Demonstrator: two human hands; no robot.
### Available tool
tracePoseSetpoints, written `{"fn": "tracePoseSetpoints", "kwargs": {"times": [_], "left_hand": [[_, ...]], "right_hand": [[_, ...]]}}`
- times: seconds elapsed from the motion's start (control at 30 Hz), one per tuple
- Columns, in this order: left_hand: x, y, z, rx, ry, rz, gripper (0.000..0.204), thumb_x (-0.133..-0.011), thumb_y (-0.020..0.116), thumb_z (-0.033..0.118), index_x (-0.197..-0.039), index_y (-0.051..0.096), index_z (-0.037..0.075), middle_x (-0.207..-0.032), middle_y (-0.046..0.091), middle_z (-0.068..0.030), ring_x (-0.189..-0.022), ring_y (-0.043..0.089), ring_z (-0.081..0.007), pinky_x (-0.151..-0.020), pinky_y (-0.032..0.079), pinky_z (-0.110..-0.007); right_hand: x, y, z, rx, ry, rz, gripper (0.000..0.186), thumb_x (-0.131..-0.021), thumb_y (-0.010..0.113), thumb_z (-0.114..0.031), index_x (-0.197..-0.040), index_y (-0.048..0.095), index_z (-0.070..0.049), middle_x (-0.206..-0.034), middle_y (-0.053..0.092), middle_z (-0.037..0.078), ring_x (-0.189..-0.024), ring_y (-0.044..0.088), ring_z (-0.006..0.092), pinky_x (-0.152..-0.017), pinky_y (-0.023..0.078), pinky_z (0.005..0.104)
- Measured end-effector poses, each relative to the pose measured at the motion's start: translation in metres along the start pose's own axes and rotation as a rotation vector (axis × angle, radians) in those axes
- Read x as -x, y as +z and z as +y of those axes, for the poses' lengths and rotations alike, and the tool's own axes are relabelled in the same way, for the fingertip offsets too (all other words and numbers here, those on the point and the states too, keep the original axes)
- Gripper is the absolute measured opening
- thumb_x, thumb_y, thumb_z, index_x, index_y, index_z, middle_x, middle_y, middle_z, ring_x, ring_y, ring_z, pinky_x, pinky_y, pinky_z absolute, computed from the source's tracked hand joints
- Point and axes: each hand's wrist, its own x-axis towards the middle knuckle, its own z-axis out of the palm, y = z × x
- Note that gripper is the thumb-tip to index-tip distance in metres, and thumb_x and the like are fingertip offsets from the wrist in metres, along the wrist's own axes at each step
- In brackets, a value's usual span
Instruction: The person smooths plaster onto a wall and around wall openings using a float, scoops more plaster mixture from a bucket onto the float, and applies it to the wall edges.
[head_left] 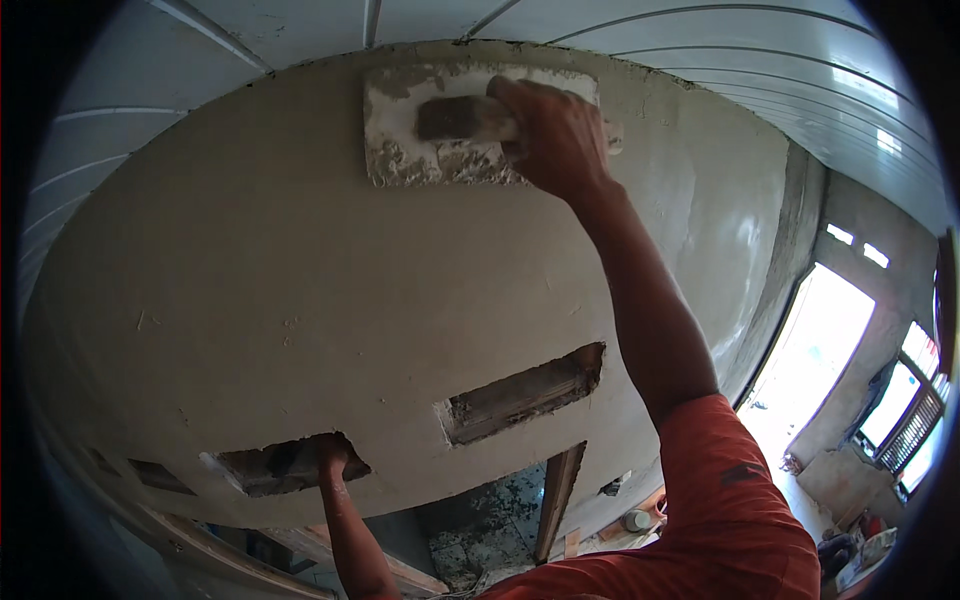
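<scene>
Grips pale, plaster-caked rectangular float [452, 120] in right hand [562, 135] at twelve o'clock, facing grey-beige wall [330, 270], lengthwise nine to three; cannot tell left hand's [338, 452] grip inside rectangular opening [270, 466] at seven.

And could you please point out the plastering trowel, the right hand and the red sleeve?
Plastering trowel [447, 118]: head view, on its handle.
Right hand [560, 135]: head view, back of the hand.
Red sleeve [708, 448]: head view, its middle.

Ceiling [560, 22] blocks upward room just above float [462, 120]; wall [480, 280] open below it. Right opening [525, 393] admits hand; left opening [262, 467] partly filled by left hand [335, 455].
</scene>
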Motion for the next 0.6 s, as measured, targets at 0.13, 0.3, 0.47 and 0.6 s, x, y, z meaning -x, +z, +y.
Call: {"fn": "tracePoseSetpoints", "kwargs": {"times": [0.13,0.3,0.47,0.6], "left_hand": [[-0.014,0.021,0.005,0.016,0.021,0.032,0.017,-0.078,0.06,0.019,-0.076,0.074,0.008,-0.08,0.072,-0.0138,-0.076,0.07,-0.0313,-0.068,0.051,-0.045],[-0.003,0.087,-0.025,-0.031,0.008,0.105,0.016,-0.077,0.06,0.019,-0.073,0.072,0.008,-0.08,0.071,-0.0145,-0.075,0.069,-0.0316,-0.069,0.051,-0.045],[-0.012,0.092,-0.03,-0.062,0.015,0.152,0.017,-0.078,0.06,0.02,-0.073,0.072,0.01,-0.079,0.071,-0.0129,-0.074,0.069,-0.0307,-0.067,0.049,-0.045],[-0.025,0.034,0.019,-0.135,0.049,0.284,0.018,-0.08,0.059,0.022,-0.076,0.073,0.011,-0.078,0.07,-0.012,-0.073,0.068,-0.0301,-0.069,0.049,-0.045]], "right_hand": [[0.037,0.002,-0.04,0.033,0.306,-0.387,0.05,-0.07,0.075,-0.013,-0.118,0.064,-0.024,-0.102,0.072,0.005,-0.091,0.07,0.0261,-0.078,0.056,0.0427],[0.137,-0.014,-0.086,-0.204,0.086,-0.709,0.052,-0.075,0.073,-0.015,-0.125,0.061,-0.019,-0.102,0.071,0.01,-0.09,0.07,0.0294,-0.082,0.055,0.0427],[0.153,-0.043,0.038,-0.217,0.654,0.064,0.078,-0.067,0.083,-0.018,-0.134,0.05,0.003,-0.11,0.068,0.022,-0.099,0.068,0.0344,-0.087,0.054,0.0408],[0.148,-0.059,0.16,-0.495,0.913,0.256,0.043,-0.068,0.072,-0.003,-0.108,0.059,0.002,-0.083,0.066,0.014,-0.068,0.066,0.0235,-0.059,0.054,0.0361]]}}
